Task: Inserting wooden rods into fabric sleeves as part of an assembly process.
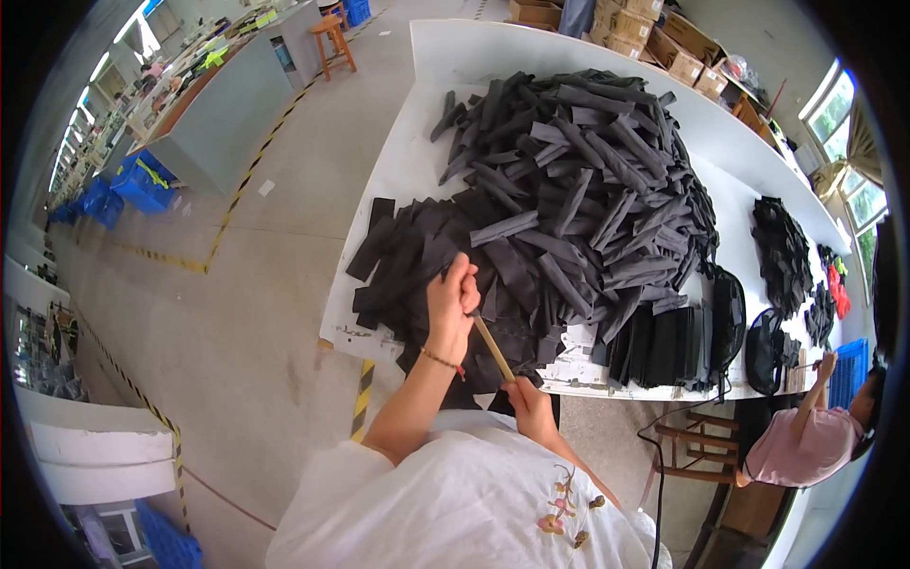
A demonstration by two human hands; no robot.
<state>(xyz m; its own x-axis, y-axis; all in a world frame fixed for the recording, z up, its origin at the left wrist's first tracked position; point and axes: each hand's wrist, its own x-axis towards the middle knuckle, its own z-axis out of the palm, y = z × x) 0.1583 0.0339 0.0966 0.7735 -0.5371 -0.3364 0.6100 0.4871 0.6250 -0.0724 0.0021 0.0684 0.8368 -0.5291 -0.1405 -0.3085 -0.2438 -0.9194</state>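
My right hand (529, 406) is closed round the lower end of a flat, light wooden stick (494, 349) close to my body. The stick slants up to the heel of my left hand (453, 296), which is raised over the dark fabric with its fingers curled in. Whatever those fingers pinch is hidden from this side. Flat dark fabric pieces (414, 248) lie in a loose heap under and around my left hand. Behind them rises a large pile of dark grey folded fabric strips (616, 161).
The white table (379, 180) has a raised back wall (531, 47). A row of black folded pieces (661, 349) and black bags (728, 313) stand at the right. Beyond are a wooden stool (697, 444) and a seated person in pink (801, 444). A cable (654, 474) hangs beside me.
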